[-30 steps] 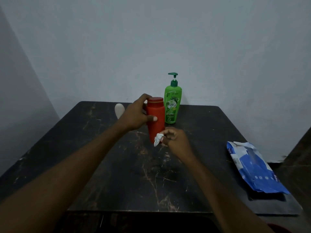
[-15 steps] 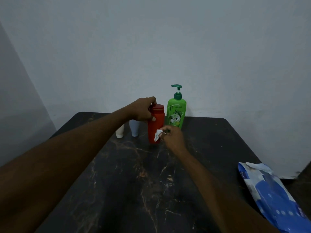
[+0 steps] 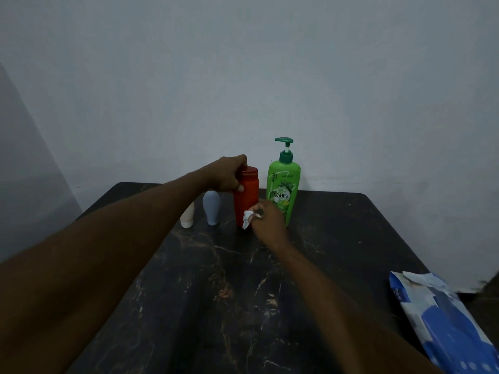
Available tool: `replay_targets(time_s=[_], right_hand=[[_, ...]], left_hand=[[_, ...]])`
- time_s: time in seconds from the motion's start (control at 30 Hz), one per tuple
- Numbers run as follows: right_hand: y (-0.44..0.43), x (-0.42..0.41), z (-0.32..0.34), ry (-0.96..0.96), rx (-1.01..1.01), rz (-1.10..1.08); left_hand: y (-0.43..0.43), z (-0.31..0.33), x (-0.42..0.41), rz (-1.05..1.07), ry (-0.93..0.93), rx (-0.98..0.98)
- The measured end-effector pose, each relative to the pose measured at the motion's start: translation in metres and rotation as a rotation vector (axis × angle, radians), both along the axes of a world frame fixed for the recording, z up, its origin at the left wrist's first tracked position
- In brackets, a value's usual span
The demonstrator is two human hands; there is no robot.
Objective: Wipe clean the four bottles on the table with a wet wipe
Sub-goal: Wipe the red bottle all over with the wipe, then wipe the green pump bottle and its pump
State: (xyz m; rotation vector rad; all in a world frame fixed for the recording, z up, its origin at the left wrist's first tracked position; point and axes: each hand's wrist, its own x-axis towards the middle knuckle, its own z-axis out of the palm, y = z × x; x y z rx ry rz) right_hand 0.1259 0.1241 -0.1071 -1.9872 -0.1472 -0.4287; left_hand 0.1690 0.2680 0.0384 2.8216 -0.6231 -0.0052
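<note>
A red bottle [image 3: 247, 197] stands upright at the far middle of the dark table [image 3: 243, 292]. My left hand [image 3: 226, 174] grips it around the cap and shoulder. My right hand [image 3: 268, 217] pinches a crumpled white wet wipe [image 3: 247, 219] against the bottle's lower front. Just right of it stands a green pump bottle [image 3: 283, 190], partly behind my right hand. To the left are a small pale blue bottle [image 3: 212, 207] and a small white bottle [image 3: 188, 218], partly hidden by my left forearm.
A blue and white wet wipe pack [image 3: 442, 319] lies at the table's right edge, its flap open. A plain wall stands right behind the bottles. The table's rear edge runs close behind them.
The red bottle has been moved back to the row beside the green one. My left hand shifted up onto its cap. The view has tilted up and closer.
</note>
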Motion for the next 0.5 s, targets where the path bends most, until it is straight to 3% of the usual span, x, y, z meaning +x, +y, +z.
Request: replay_targets(time_s=[0.5], right_hand=[[0.0023, 0.0033, -0.0012, 0.067, -0.014, 0.022]], left_hand=[[-0.0012, 0.0, 0.0081, 0.034, 0.032, 0.02]])
